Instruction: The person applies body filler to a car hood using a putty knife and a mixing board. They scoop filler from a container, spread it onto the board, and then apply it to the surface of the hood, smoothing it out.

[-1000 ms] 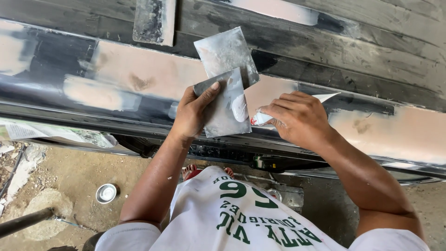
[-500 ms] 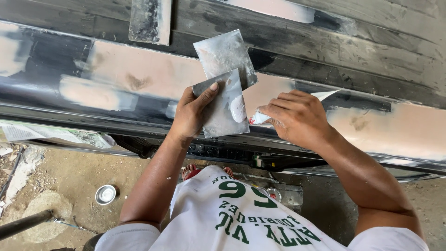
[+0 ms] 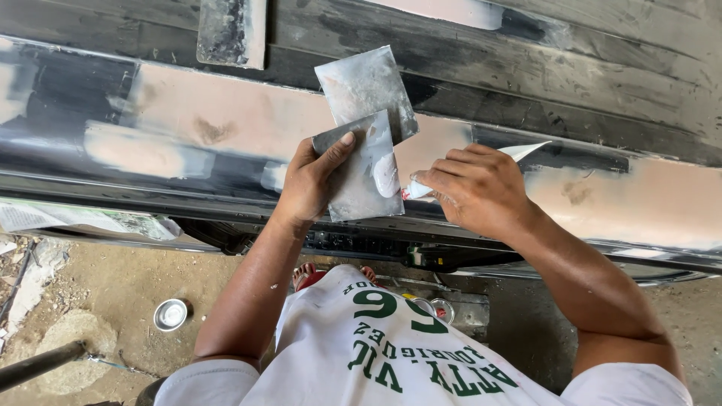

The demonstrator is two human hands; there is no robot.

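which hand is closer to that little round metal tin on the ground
Left. The left hand holds metal spreader plates above the round tin, which lies lower left. The right hand, squeezing a tube, is farther right.

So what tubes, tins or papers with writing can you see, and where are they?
Tube: squeezed in the right hand, small, white, flattened tail, nozzle at the plate.
Tin: on the ground at lower left, round, silvery, open.
Printed sheet: under the car sill at left, crumpled, pale with greenish marks.
Shirt: white with green print.
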